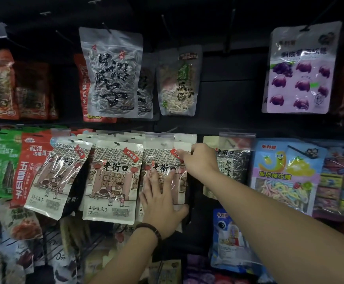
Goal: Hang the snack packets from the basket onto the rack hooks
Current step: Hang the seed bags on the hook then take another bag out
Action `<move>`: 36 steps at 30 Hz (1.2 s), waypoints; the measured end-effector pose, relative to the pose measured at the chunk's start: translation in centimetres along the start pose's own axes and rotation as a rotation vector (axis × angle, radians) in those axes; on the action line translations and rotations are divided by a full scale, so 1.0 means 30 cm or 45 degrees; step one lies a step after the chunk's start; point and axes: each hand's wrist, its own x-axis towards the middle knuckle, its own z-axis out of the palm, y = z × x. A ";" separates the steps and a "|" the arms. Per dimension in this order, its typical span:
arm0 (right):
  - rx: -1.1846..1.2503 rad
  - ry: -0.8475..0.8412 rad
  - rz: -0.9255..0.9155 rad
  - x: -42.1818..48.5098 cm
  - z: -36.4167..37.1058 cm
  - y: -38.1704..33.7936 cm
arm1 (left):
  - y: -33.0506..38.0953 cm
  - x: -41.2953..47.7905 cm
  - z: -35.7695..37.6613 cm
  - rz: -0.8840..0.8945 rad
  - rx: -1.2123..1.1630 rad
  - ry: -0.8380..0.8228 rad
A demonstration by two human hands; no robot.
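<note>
2 hands meet on a cream snack packet printed with an old street scene (163, 158) at the centre of the frame, in the middle row of the black rack (228, 95). The left hand (163, 201), wearing a dark bead bracelet (150, 228), lies flat on the packet's lower face with fingers spread. The right hand (202, 158) pinches its top right corner. Whether the packet sits on a hook cannot be told. Just left hangs a matching cream packet (113, 177); a lilac packet (298, 68) hangs upper right.
</note>
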 end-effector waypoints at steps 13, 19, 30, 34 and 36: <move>0.003 -0.351 0.151 -0.675 -0.223 0.469 | 0.159 -0.541 0.124 0.195 -0.085 -0.056; -0.119 -0.618 0.423 -1.175 -0.182 0.916 | 0.128 -0.986 0.479 0.187 -0.234 -0.789; 0.196 -0.699 1.392 -1.869 0.025 1.671 | 0.021 -1.458 1.029 -0.432 -0.236 -1.456; 0.495 -0.384 1.807 -1.985 0.121 1.845 | 0.009 -1.467 1.204 -1.048 -0.385 -1.503; 0.457 -0.319 1.904 -1.980 0.140 1.837 | 0.045 -1.445 1.247 -1.407 -0.519 -1.388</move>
